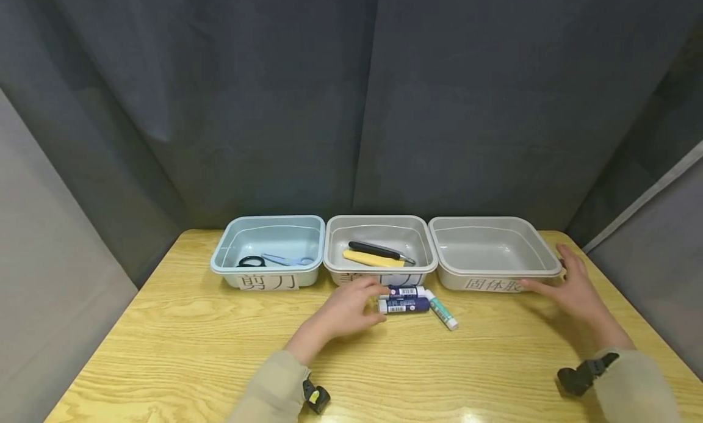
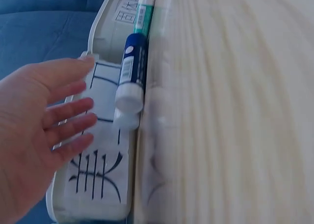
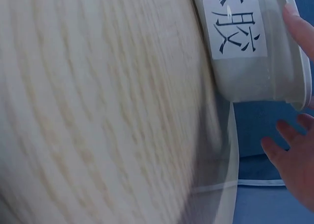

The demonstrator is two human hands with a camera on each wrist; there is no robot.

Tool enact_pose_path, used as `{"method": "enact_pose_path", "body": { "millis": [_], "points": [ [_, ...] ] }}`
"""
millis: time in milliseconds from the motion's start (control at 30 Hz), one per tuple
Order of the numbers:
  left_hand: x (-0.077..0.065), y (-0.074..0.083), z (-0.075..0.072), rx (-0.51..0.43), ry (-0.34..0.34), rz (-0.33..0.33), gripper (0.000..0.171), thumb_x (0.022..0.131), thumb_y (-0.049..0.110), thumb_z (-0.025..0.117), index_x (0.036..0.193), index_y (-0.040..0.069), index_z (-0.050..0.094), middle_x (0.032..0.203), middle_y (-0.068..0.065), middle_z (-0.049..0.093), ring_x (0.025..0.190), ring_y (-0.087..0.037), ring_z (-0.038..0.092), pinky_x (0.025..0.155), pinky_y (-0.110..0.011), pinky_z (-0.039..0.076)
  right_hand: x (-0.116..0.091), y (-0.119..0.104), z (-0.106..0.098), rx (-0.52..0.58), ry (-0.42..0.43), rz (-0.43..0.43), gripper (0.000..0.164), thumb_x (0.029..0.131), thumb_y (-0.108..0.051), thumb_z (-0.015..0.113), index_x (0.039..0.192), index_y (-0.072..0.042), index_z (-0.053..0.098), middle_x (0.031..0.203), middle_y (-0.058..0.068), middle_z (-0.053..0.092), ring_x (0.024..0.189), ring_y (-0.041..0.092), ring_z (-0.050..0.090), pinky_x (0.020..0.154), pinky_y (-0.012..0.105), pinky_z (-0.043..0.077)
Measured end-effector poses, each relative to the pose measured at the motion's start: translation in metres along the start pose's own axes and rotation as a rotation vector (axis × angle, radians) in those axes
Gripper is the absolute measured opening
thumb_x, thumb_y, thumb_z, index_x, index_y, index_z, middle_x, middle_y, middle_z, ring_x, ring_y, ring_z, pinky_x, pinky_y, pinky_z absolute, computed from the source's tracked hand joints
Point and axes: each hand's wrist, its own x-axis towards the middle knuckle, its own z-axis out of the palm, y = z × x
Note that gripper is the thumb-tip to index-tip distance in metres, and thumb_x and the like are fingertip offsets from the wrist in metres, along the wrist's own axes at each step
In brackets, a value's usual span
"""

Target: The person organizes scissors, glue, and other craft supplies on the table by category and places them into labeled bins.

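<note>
My left hand [image 1: 348, 307] is just left of two dark blue glue sticks, its fingers spread and relaxed. The front blue glue stick [image 1: 412, 305] lies next to the rear blue one [image 1: 403, 292] on the table. A thin green glue stick [image 1: 442, 311] lies slanted at their right end. In the left wrist view, a gap shows between the fingers [image 2: 73, 106] and the sticks. Over at the right grey box [image 1: 494, 282], my right hand [image 1: 576, 292] has its thumb by the front rim and its other fingers spread past the right side.
A light blue box [image 1: 227, 273] on the left contains scissors [image 1: 288, 260]. The middle grey box [image 1: 335, 261] holds a black-handled knife [image 1: 376, 249] and a yellow cutter [image 1: 370, 259]. Paper labels mark the fronts. Dark curtain [image 1: 351, 105] hangs behind the wooden table [image 1: 192, 350].
</note>
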Motion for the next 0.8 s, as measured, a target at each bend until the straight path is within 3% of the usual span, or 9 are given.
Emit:
{"method": "enact_pose_path", "body": {
  "millis": [167,333,600,800],
  "points": [
    [0.009,0.005,0.009,0.066,-0.052,-0.025,0.049,0.08,0.04,0.065,0.125,0.021,0.056,0.12,0.001,0.055,0.108,-0.016,0.053,0.094,-0.035,0.043,0.002,0.004,0.0,0.054,-0.027,0.012,0.108,0.079,-0.03,0.07,0.144,-0.008,-0.013,0.145,0.031,-0.009,0.123,0.061,0.012,0.089,0.072,0.021],
    [0.016,0.008,0.016,0.084,-0.077,-0.062,0.05,0.08,0.038,0.066,0.125,0.019,0.055,0.126,-0.002,0.053,0.112,-0.019,0.052,0.095,-0.039,0.042,0.004,0.006,0.0,0.109,-0.041,-0.013,0.107,0.08,-0.025,0.07,0.144,-0.005,-0.014,0.147,0.03,-0.005,0.123,0.06,0.013,0.089,0.072,0.021],
    [0.024,0.015,0.019,0.134,-0.059,-0.045,0.044,0.079,0.035,0.068,0.119,0.019,0.06,0.112,0.001,0.056,0.097,-0.014,0.056,0.083,-0.029,0.047,0.004,0.007,0.0,0.122,-0.087,0.034,0.105,0.083,-0.03,0.066,0.143,-0.007,-0.017,0.145,0.034,0.001,0.122,0.057,0.019,0.091,0.07,0.02],
    [0.027,0.018,0.021,0.185,-0.121,-0.046,0.042,0.079,0.035,0.068,0.118,0.021,0.061,0.105,0.002,0.058,0.092,-0.013,0.056,0.075,-0.027,0.047,0.006,0.008,0.0,0.122,-0.076,0.026,0.1,0.084,-0.029,0.065,0.144,-0.005,-0.011,0.144,0.034,0.009,0.12,0.051,0.025,0.09,0.064,0.027]
  ]
}}
